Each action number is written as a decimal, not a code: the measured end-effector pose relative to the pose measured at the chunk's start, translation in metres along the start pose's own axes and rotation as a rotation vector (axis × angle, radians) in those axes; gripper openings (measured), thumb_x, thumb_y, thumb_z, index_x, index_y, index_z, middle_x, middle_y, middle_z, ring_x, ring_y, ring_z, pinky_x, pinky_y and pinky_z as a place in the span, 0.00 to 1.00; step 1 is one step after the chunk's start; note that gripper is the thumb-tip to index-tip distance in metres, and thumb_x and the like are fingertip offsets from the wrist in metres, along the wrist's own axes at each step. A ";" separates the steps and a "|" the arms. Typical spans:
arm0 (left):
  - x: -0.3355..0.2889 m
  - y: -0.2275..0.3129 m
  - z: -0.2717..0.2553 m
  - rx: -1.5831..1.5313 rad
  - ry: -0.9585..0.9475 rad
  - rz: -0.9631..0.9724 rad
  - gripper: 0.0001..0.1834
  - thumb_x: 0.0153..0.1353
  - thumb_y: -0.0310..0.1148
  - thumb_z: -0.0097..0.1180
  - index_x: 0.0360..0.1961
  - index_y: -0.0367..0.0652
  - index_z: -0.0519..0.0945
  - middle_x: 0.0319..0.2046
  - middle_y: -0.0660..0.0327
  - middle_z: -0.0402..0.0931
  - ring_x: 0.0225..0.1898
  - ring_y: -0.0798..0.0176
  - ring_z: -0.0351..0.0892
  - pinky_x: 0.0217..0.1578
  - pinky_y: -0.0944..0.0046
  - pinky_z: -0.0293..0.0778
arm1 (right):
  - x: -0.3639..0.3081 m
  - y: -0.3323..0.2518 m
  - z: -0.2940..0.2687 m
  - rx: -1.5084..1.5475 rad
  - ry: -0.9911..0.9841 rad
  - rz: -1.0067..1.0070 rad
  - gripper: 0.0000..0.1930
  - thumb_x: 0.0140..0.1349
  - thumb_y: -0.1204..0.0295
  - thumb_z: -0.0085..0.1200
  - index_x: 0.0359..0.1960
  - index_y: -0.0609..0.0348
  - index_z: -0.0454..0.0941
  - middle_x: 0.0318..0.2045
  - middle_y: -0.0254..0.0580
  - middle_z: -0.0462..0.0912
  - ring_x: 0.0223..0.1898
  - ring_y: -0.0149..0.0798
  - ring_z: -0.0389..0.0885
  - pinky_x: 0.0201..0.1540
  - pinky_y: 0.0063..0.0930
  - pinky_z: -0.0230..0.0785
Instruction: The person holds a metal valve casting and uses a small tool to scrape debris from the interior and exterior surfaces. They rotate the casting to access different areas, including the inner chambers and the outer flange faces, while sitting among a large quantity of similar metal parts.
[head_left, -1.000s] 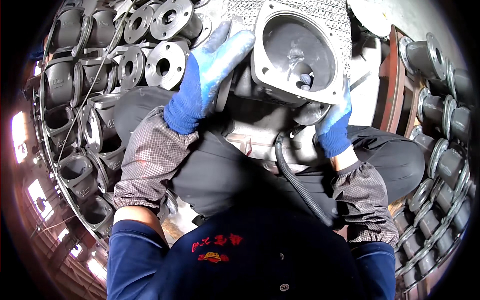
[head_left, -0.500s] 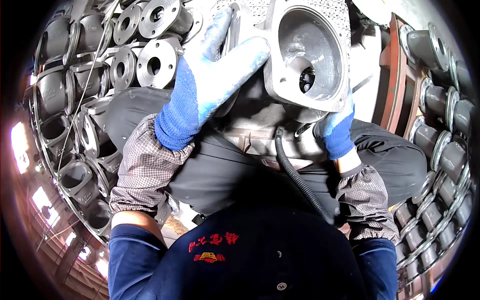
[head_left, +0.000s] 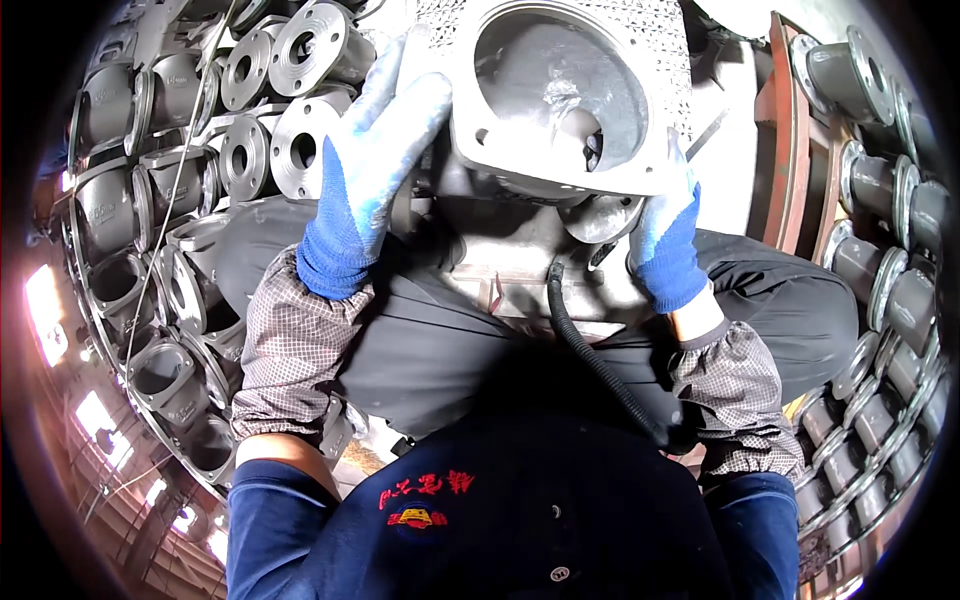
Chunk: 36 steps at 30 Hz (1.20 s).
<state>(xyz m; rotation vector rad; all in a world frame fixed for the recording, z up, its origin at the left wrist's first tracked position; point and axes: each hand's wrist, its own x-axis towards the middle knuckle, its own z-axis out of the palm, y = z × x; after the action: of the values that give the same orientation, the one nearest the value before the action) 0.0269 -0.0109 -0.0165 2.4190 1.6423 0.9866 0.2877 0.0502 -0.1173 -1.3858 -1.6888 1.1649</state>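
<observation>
A grey metal valve body (head_left: 636,176) with a wide round opening and a squarish drilled flange stands in front of me, its mouth tilted toward me. Beside its left edge is my left hand (head_left: 375,165), in a blue-and-white work glove, fingers spread and thumb apart. Whether that thumb touches the casting I cannot tell. My right hand (head_left: 672,232), gloved alike, grips the flange's lower right corner, with some fingers hidden behind it. Below the casting, a round metal part (head_left: 602,218) shows next to a black corrugated hose (head_left: 580,335).
Stacked flanged castings (head_left: 305,148) rise on my left, and more rows (head_left: 870,190) stand on my right. A rusty red-brown steel frame (head_left: 787,150) is at the right. Behind the valve body lies a white textured surface (head_left: 655,50). My bent legs (head_left: 440,350) lie below the work.
The valve body has shifted left and turned, its lower flange edge now more level. My left hand has moved left, away from its edge. My right hand stays at the lower right corner.
</observation>
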 end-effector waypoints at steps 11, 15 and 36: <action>-0.017 -0.011 -0.001 -0.459 0.046 -0.528 0.21 0.63 0.31 0.43 0.57 0.33 0.66 0.51 0.48 0.70 0.53 0.54 0.69 0.55 0.59 0.64 | 0.010 -0.039 0.025 0.465 0.061 0.356 0.18 0.68 0.64 0.38 0.46 0.67 0.72 0.39 0.43 0.78 0.43 0.33 0.76 0.47 0.21 0.66; -0.021 -0.020 0.004 -0.611 0.090 -0.754 0.25 0.67 0.41 0.39 0.57 0.32 0.65 0.54 0.53 0.69 0.55 0.62 0.68 0.58 0.63 0.61 | 0.024 -0.059 0.018 0.401 -0.067 0.443 0.21 0.68 0.58 0.38 0.45 0.64 0.74 0.31 0.40 0.80 0.28 0.27 0.75 0.31 0.17 0.66; -0.015 -0.104 0.015 -1.180 0.225 -1.189 0.23 0.61 0.37 0.47 0.55 0.37 0.68 0.51 0.57 0.71 0.53 0.61 0.69 0.56 0.62 0.63 | 0.040 -0.055 -0.028 0.625 -0.107 0.456 0.17 0.66 0.65 0.40 0.46 0.69 0.71 0.38 0.48 0.79 0.31 0.34 0.82 0.29 0.19 0.74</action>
<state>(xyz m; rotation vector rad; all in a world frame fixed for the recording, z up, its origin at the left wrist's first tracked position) -0.0532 0.0261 -0.0757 0.4601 1.4277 1.3137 0.2819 0.0930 -0.0582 -1.3329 -0.9420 1.8500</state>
